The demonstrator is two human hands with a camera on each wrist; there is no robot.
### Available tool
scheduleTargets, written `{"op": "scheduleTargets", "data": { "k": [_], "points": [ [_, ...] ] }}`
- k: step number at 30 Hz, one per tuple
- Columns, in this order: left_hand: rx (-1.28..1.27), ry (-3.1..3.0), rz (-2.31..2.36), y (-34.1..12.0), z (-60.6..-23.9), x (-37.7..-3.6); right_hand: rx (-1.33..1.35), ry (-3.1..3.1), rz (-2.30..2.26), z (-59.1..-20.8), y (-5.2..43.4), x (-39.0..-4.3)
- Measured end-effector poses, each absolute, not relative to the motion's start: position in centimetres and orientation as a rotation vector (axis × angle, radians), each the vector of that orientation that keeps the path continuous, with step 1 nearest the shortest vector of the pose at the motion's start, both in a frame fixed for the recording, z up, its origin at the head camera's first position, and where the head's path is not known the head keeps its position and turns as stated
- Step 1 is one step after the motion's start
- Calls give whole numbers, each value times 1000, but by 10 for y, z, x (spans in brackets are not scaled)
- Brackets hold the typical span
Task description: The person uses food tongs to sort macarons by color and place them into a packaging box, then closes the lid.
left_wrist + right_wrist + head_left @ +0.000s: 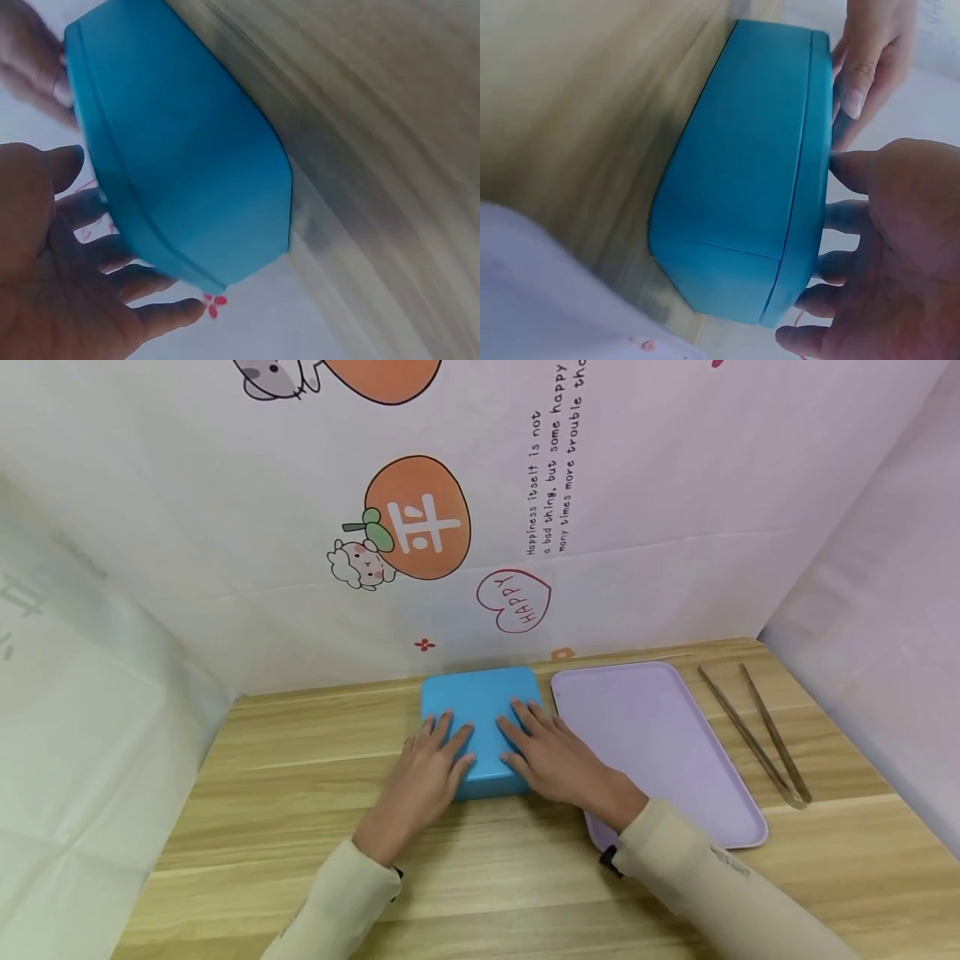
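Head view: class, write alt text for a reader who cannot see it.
Both hands, left hand and right hand, rest flat on a blue box on a wooden table. A lilac tray and wooden tongs lie to its right.

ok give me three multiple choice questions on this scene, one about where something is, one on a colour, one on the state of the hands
1. Where do the wooden tongs lie?
A. inside the blue box
B. on the table, right of the purple tray
C. on the purple tray

2. What colour is the box under the hands?
A. blue
B. red
C. green

3. How do the left hand and right hand meet the box?
A. both clenched in fists above it
B. fingers laid fairly straight on its lid
C. only one touches it

Answers:
1 B, the tongs rest on the wood beyond the right edge of the purple tray.
2 A, every view shows a blue box.
3 B, the head view shows both hands flat on the closed lid.
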State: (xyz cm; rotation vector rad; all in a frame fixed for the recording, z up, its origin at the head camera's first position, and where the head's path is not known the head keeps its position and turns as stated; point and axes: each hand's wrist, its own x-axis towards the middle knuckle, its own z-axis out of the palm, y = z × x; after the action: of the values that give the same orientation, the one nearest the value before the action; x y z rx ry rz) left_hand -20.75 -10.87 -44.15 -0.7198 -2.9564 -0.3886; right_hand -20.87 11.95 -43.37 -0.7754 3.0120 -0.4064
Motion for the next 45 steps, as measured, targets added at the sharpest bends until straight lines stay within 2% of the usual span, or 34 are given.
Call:
{"op": "scheduleTargets", "data": {
  "k": [13, 27, 45],
  "points": [
    [-643, -3009, -312, -86, -449, -246, -597, 2932, -313, -433, 95, -243],
    [-583, -3055, -385, -86, -455, -252, -474, 3025, -335, -450, 89, -251],
    [-532, -3055, -411, -82, -455, -254, -431, 3043, -364, -451, 85, -249]
  ]
}}
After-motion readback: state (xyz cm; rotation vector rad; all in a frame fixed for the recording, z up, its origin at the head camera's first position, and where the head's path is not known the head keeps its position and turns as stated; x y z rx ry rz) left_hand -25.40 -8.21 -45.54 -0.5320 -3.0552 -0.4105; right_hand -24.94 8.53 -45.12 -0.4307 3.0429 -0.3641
